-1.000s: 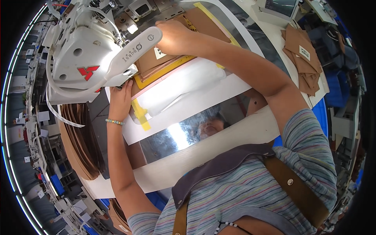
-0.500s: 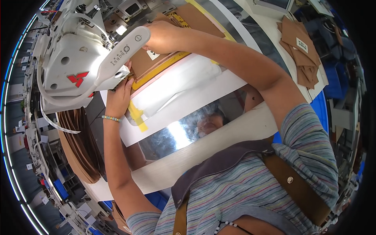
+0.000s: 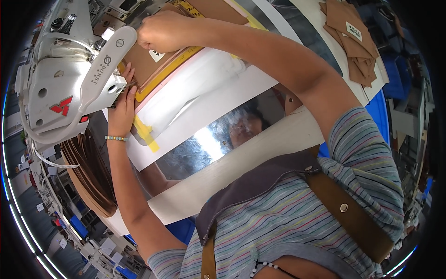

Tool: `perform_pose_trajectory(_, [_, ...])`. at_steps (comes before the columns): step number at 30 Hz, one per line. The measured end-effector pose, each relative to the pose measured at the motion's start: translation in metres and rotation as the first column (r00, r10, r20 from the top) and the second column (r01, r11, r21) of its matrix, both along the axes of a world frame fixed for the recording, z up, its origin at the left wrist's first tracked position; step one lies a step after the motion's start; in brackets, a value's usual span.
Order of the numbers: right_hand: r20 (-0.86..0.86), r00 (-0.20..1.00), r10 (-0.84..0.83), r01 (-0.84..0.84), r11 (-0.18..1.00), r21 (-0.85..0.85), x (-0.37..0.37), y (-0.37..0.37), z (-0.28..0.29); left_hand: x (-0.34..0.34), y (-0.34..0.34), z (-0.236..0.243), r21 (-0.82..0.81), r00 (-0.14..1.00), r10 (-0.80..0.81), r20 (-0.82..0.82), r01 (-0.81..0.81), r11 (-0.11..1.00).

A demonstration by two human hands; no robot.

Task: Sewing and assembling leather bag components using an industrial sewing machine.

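A flat brown panel [image 3: 146, 69] with a small white label lies in a template [image 3: 169, 70] edged in yellow, beside the white head of a sewing machine [image 3: 60, 83]. My left hand [image 3: 121, 108], with a beaded bracelet at the wrist, rests at the panel's left edge, fingers stretched out and slightly apart. Across the panel's upper part reaches my right hand [image 3: 162, 32]. Its fingers are curled closed against the panel near the label; what they may pinch is hidden. A pale lamp arm [image 3: 109, 60] on the machine partly covers the area beside both hands.
White sheeting [image 3: 200, 88] with yellow tape lies nearer me, before a shiny metal plate [image 3: 209, 137] and the pale table edge [image 3: 241, 158]. A stack of brown pieces [image 3: 90, 172] stands at left. More labelled brown pieces [image 3: 348, 42] are piled at far right.
The whole view has shifted, so machine, template and hands appear farther left and slightly higher. Both hands stay at the panel, the right one still curled.
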State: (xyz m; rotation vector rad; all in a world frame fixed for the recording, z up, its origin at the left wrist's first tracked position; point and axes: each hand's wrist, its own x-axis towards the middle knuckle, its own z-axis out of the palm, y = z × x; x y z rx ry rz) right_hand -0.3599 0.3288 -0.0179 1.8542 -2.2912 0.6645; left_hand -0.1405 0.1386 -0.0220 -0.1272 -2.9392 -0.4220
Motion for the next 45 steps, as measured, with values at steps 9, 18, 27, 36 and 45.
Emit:
perform_pose_trajectory(9, [-0.052, 0.999, 0.002, 0.002, 0.996, 0.090, 0.002, -0.002, 0.000, -0.005, -0.010, -0.005, 0.058, 0.999, -0.019, -0.034, 0.021, 0.998])
perform_pose_trajectory(18, [0.277, 0.947, 0.160, -0.047, 0.926, -0.375, -0.037, 0.025, 0.058, -0.009, -0.048, -0.027, 0.083, 0.983, 0.181, -0.035, -0.178, 0.981])
perform_pose_trajectory(27, [0.231, 0.833, 0.503, -0.452, 0.859, -0.240, 0.026, 0.001, -0.010, 0.007, -0.083, -0.056, -0.776, 0.997, 0.012, 0.079, 0.054, 0.628])
perform_pose_trajectory(36, [0.108, 0.918, 0.381, -0.385, 0.923, 0.020, 0.040, 0.013, -0.002, -0.013, -0.107, -0.074, 0.219, 0.987, 0.154, -0.044, -0.141, 0.966])
perform_pose_trajectory(45, [0.026, 0.903, 0.430, -0.427, 0.901, -0.074, 0.035, 0.005, -0.020, 0.016, -0.168, -0.109, 0.058, 0.942, 0.188, -0.277, -0.179, 0.982])
